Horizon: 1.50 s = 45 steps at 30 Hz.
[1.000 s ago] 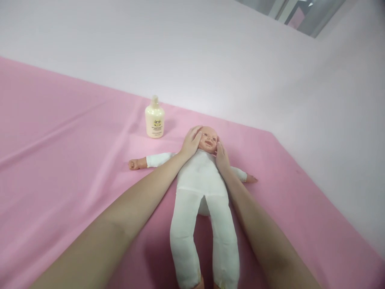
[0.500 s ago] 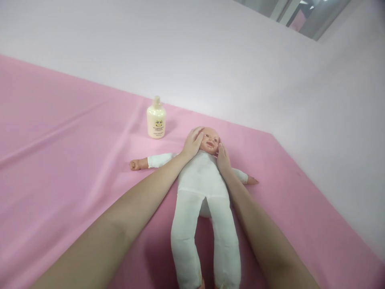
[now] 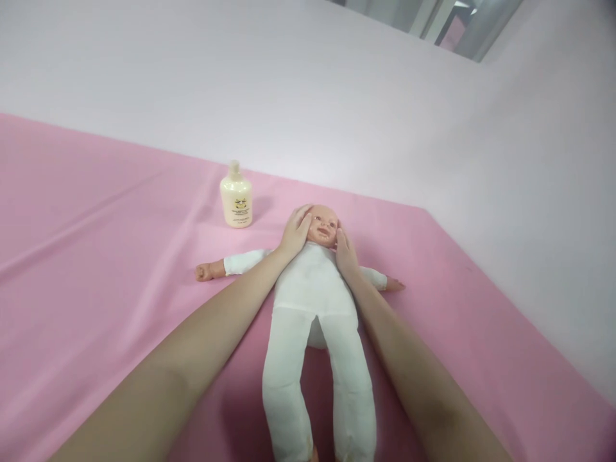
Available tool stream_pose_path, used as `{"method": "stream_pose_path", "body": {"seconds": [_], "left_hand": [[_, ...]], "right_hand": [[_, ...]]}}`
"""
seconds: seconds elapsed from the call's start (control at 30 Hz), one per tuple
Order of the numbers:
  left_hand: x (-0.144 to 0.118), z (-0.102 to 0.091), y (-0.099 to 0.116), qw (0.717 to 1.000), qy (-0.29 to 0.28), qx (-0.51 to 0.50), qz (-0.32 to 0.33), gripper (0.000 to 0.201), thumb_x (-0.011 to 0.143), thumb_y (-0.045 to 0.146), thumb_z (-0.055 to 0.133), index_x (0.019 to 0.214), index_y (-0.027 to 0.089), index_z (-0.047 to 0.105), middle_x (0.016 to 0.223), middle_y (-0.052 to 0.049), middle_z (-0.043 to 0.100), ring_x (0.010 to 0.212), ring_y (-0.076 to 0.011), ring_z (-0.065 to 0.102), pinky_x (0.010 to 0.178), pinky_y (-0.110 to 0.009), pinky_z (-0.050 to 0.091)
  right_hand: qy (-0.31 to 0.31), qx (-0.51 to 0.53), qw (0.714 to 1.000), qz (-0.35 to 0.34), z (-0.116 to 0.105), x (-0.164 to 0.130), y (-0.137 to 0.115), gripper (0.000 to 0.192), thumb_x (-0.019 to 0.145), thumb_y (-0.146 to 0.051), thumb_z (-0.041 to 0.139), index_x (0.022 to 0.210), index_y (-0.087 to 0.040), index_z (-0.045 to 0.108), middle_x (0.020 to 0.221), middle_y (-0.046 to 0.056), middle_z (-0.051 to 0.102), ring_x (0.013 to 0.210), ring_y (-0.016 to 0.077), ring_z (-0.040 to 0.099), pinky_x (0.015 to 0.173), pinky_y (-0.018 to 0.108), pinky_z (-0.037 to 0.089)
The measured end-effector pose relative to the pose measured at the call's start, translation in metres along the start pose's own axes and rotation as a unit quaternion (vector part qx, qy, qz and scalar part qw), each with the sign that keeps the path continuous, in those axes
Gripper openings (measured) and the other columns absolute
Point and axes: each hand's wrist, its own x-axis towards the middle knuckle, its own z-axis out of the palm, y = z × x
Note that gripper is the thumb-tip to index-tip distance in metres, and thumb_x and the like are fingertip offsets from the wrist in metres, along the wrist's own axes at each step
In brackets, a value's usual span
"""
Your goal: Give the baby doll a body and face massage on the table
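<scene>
— So, where is the doll [image 3: 315,289] lying?
— It is lying face up on the pink sheet [image 3: 96,256], arms spread out to both sides, legs pointing toward the camera, in a white suit.
— And what are the hands doing?
— The left hand [image 3: 294,232] is resting flat against one side of the doll's head, fingers together and curving over the cheek. The right hand [image 3: 344,251] is pressing on the other side, fingers extended; neither is closing around anything.
— Anything nearby?
— A cream bottle [image 3: 235,196] is standing upright, just beyond the doll's outstretched arm, apart from it.
— And the room?
— The sheet is showing long creases and is running up to a pale wall [image 3: 337,96]; a window strip [image 3: 433,22] is peeking in at the top.
</scene>
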Motion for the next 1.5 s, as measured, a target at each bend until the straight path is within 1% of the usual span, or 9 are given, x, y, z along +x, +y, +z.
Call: {"method": "stream_pose_path", "body": {"seconds": [0.1, 0.27, 0.47, 0.7, 0.87, 1.1, 1.37, 1.5], "left_hand": [[0.001, -0.002, -0.003, 1.0, -0.003, 0.009, -0.001, 0.039, 0.097, 0.04, 0.039, 0.126, 0.02, 0.055, 0.135, -0.008, 0.055, 0.129, -0.0184, 0.049, 0.115, -0.037, 0.035], [0.001, -0.007, -0.003, 1.0, -0.012, 0.014, 0.003, 0.039, 0.096, 0.039, 0.039, 0.126, 0.021, 0.055, 0.136, -0.007, 0.055, 0.131, -0.018, 0.047, 0.117, -0.037, 0.033], [-0.001, -0.01, 0.007, 1.0, -0.006, 0.011, -0.021, 0.037, 0.096, 0.037, 0.039, 0.125, 0.02, 0.056, 0.135, -0.007, 0.055, 0.13, -0.0186, 0.048, 0.117, -0.038, 0.033], [0.0, -0.011, 0.0, 1.0, 0.002, 0.005, -0.023, 0.039, 0.096, 0.04, 0.04, 0.126, 0.021, 0.056, 0.136, -0.007, 0.055, 0.13, -0.0183, 0.048, 0.117, -0.037, 0.033], [0.0, -0.012, 0.0, 1.0, -0.002, 0.009, -0.019, 0.04, 0.096, 0.04, 0.039, 0.126, 0.022, 0.056, 0.137, -0.007, 0.054, 0.131, -0.018, 0.047, 0.117, -0.038, 0.032], [-0.001, -0.012, -0.002, 1.0, -0.002, 0.018, -0.018, 0.04, 0.096, 0.041, 0.038, 0.127, 0.022, 0.055, 0.137, -0.007, 0.054, 0.131, -0.0174, 0.047, 0.117, -0.036, 0.032], [-0.001, -0.012, 0.012, 0.999, -0.007, 0.011, -0.03, 0.038, 0.096, 0.038, 0.039, 0.124, 0.02, 0.056, 0.135, -0.008, 0.055, 0.13, -0.0183, 0.048, 0.117, -0.038, 0.032], [-0.002, -0.012, 0.014, 0.999, -0.011, 0.013, -0.028, 0.038, 0.096, 0.037, 0.039, 0.124, 0.02, 0.056, 0.135, -0.007, 0.056, 0.13, -0.0181, 0.048, 0.117, -0.038, 0.032]], "right_hand": [[0.0, 0.005, 1.0, -0.002, 0.001, 0.003, 0.005, 0.062, 0.091, -0.059, 0.039, 0.147, -0.032, 0.033, 0.153, -0.002, 0.038, 0.14, 0.0201, 0.038, 0.11, 0.043, 0.042], [0.0, -0.001, 0.999, -0.035, 0.003, 0.006, 0.008, 0.061, 0.09, -0.06, 0.039, 0.145, -0.032, 0.038, 0.152, -0.004, 0.04, 0.144, 0.019, 0.032, 0.12, 0.043, 0.026], [0.005, 0.004, 0.999, -0.043, 0.009, 0.003, 0.004, 0.061, 0.091, -0.061, 0.039, 0.144, -0.031, 0.04, 0.151, -0.004, 0.042, 0.143, 0.0191, 0.032, 0.122, 0.044, 0.022], [0.009, -0.004, 0.999, -0.041, 0.011, 0.005, 0.004, 0.063, 0.09, -0.062, 0.039, 0.144, -0.03, 0.04, 0.151, -0.003, 0.041, 0.145, 0.0183, 0.029, 0.123, 0.044, 0.017], [0.012, -0.024, 0.998, -0.05, 0.01, 0.005, 0.003, 0.063, 0.091, -0.061, 0.039, 0.144, -0.026, 0.041, 0.153, -0.001, 0.039, 0.144, 0.0173, 0.031, 0.123, 0.04, 0.017], [0.01, -0.003, 0.999, -0.032, 0.011, 0.004, 0.003, 0.063, 0.09, -0.062, 0.039, 0.144, -0.03, 0.04, 0.151, -0.003, 0.042, 0.146, 0.0187, 0.028, 0.123, 0.044, 0.019], [0.005, 0.012, 0.999, -0.03, 0.01, 0.001, -0.002, 0.06, 0.09, -0.06, 0.041, 0.143, -0.031, 0.041, 0.15, -0.004, 0.043, 0.146, 0.0175, 0.026, 0.123, 0.043, 0.019], [0.008, 0.008, 0.999, -0.031, 0.01, 0.001, -0.003, 0.06, 0.09, -0.06, 0.041, 0.143, -0.03, 0.042, 0.15, -0.003, 0.043, 0.146, 0.0176, 0.027, 0.123, 0.043, 0.019]]}}
